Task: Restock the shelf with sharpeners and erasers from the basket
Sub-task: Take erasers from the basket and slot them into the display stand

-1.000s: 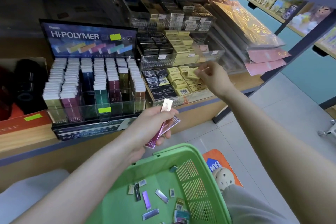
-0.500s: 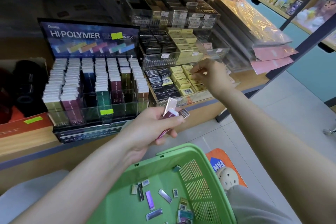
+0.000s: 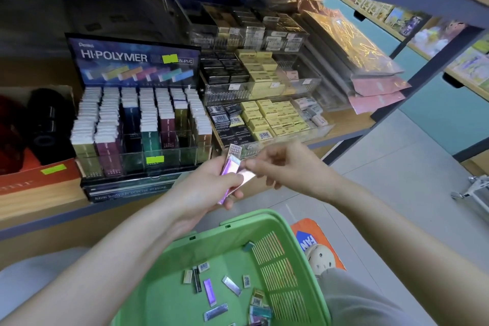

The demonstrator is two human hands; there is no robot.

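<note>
My left hand (image 3: pixel 203 190) holds a small fan of slim erasers (image 3: pixel 230 167) in shiny pink and purple sleeves, just in front of the shelf edge. My right hand (image 3: pixel 285 167) meets them from the right and pinches the pink one (image 3: pixel 247 175) at its end. Below, the green basket (image 3: pixel 267 222) holds several loose erasers (image 3: pixel 209 291) on its floor. On the shelf stands the Hi-Polymer display (image 3: pixel 137 124) with rows of slim erasers. To its right, clear tiered trays (image 3: pixel 267 124) hold black and yellow block erasers.
A black cylinder and a red box (image 3: pixel 34 177) sit at the left of the wooden shelf. Gold and pink packets (image 3: pixel 370 79) lie at the right end. A dark shelf board runs overhead. An orange mat and a shoe (image 3: pixel 320 257) are beside the basket.
My right hand has left the yellow block erasers in the tray and come down to the slim erasers in my left hand. My left hand has stayed about where it was.
</note>
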